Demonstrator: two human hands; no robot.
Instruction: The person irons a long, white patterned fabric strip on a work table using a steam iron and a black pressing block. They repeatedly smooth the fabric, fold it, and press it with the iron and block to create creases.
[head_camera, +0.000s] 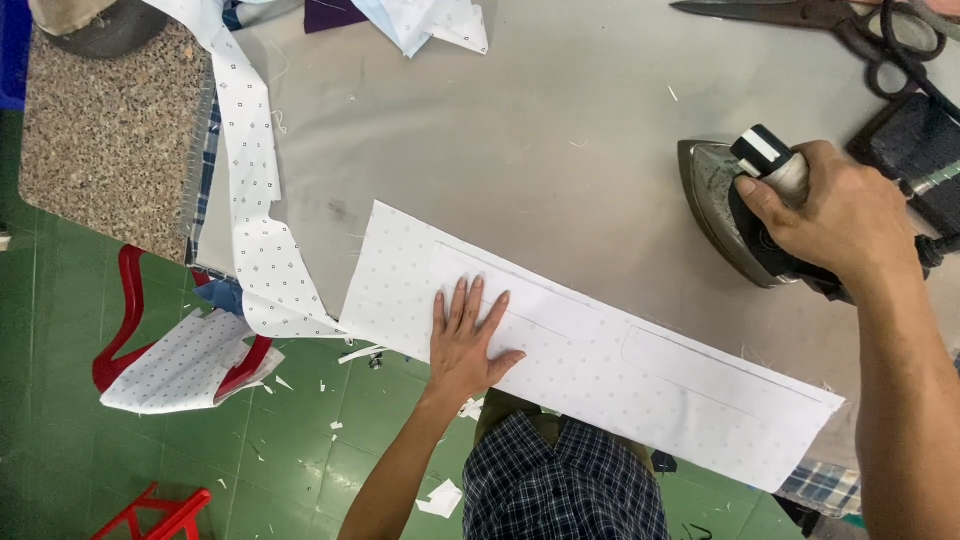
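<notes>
White dotted fabric panel (600, 365) lies slantwise across the near edge of the grey table (520, 130). We press our left hand (465, 340) flat on it, fingers spread wide and pointing away, forearm rising from below. Our right hand (835, 215) wraps closed around the handle of the iron (725, 205), which sits on the table just beyond the panel, arm reaching in from the right. Scissors (830, 20) lie at the far edge.

Single view, head-worn camera, looking almost straight down on the grey table (560, 130) from close above. Table fills 12 to 3 o'clock; green floor (60, 400) shows at 7 to 9 o'clock. The wearer's own arms enter from 5 and 6 o'clock.
</notes>
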